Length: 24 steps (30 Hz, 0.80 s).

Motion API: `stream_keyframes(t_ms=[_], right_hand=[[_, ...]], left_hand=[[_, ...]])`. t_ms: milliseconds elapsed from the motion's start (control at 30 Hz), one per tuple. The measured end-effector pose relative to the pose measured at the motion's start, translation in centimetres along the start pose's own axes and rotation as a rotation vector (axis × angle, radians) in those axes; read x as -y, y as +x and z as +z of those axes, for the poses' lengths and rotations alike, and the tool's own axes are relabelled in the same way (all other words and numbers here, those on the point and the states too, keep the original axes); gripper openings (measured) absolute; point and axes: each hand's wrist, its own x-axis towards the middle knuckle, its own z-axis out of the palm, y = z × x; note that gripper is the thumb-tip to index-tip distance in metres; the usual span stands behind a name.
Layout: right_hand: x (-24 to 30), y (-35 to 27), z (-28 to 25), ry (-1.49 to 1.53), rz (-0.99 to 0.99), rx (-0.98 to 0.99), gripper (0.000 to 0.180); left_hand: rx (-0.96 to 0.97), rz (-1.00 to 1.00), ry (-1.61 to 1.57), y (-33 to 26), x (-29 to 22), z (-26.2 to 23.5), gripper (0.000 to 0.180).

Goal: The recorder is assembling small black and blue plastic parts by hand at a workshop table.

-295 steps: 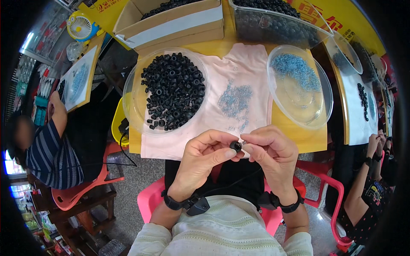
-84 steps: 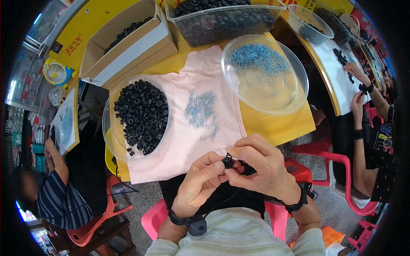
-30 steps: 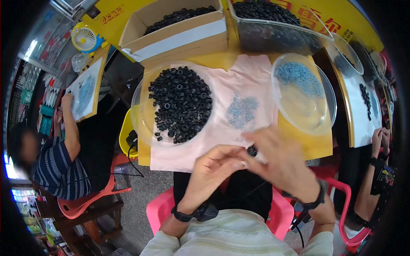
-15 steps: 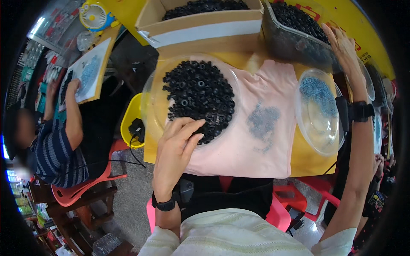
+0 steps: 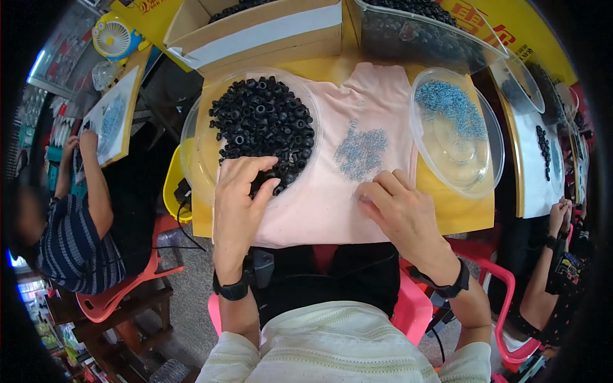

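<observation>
Small black hollow pieces (image 5: 262, 118), like rubber caps or bushings, are heaped in a clear round tray (image 5: 195, 137) at the left. My left hand (image 5: 239, 191) rests at the heap's near edge, thumb and forefinger apart, with nothing visible between them. Over the pink cloth (image 5: 306, 220), my right hand (image 5: 405, 214) hovers with bent fingers and the thumb drawn close to the forefinger; whatever it pinches, if anything, is hidden. Just beyond it lies a patch of tiny bluish metal pieces (image 5: 362, 150). More such bluish pieces (image 5: 450, 105) lie in a clear oval lid or tray (image 5: 456, 182) at the right.
A cardboard box (image 5: 262, 38) and a clear plastic bin (image 5: 415, 41), both holding black pieces, stand along the far side. A yellow bucket (image 5: 172, 182) is left of the table. People work at boards on the left (image 5: 124, 137) and right (image 5: 539, 166).
My right hand has come from the bin at the far right down to the cloth near the bluish pieces. My left thumb and forefinger stay at the heap's near edge. The whole view has shifted.
</observation>
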Motion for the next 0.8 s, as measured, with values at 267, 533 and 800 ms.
stream_keyframes(t_ms=[267,533,800], right_hand=[[1.1,-0.7,1.0,-0.158,-0.066,0.000,0.016],[1.4,-0.5,-0.2,0.340,0.151,-0.137,0.011],[2.8,-2.9,-4.4,1.033,0.474,-0.161,0.010]], left_hand=[[-0.148,-0.086,-0.539,-2.8,-1.9,-0.5,0.028],[0.006,-0.240,-1.582,-5.5,-3.5,2.3,0.023],[0.233,-0.368,-1.704,-5.5,-6.1,3.1,0.019]])
